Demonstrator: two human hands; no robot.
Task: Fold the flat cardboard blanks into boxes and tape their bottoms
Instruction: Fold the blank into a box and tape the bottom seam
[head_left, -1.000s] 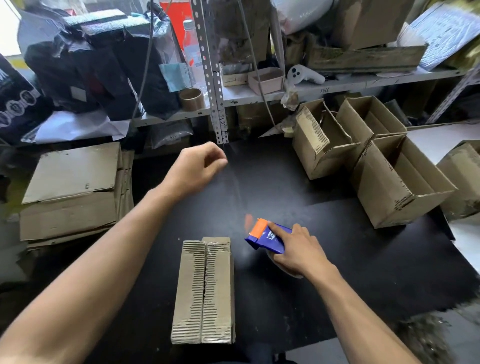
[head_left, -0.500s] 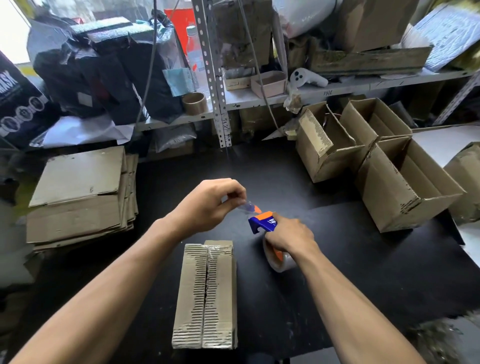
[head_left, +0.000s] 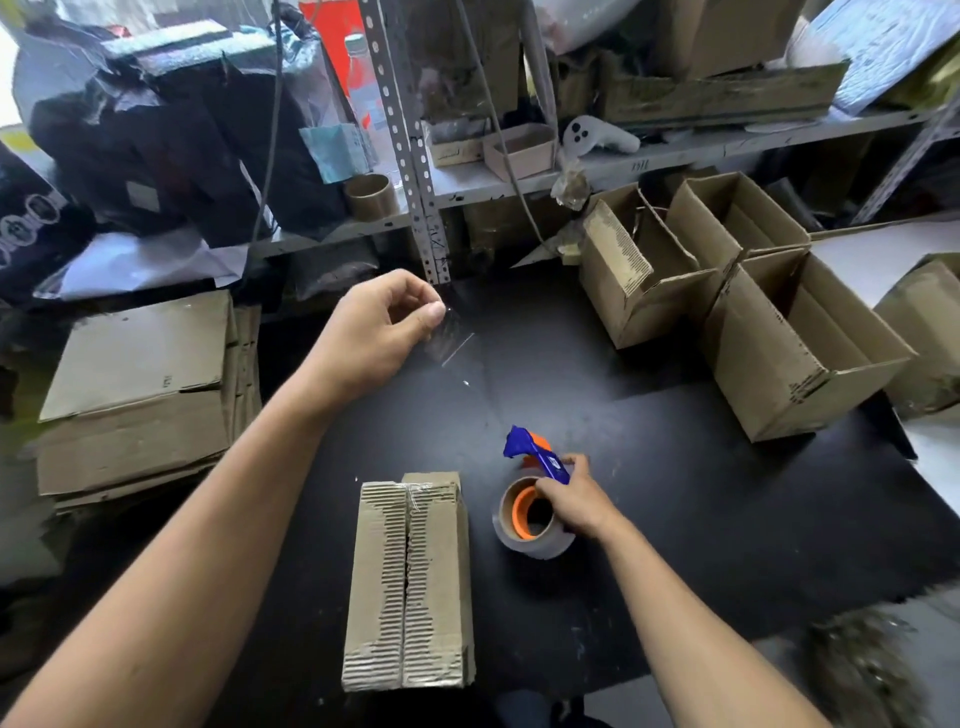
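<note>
Black matting is covering the bench (head_left: 675, 519), with cluttered shelving (head_left: 519, 179) running along its far edge. Flat cardboard blanks (head_left: 140, 395) are lying stacked at the left edge. The left hand (head_left: 379, 332) is hovering mid-bench, thumb and fingers pinching a clear tape strip (head_left: 457, 348). A folded box (head_left: 410, 582) is sitting bottom-up at the near edge. Just beside it, the right hand (head_left: 571, 499) is gripping the tape dispenser (head_left: 535, 499). Open boxes (head_left: 779, 332) are crowding the far right corner, leaving bare matting between.
</note>
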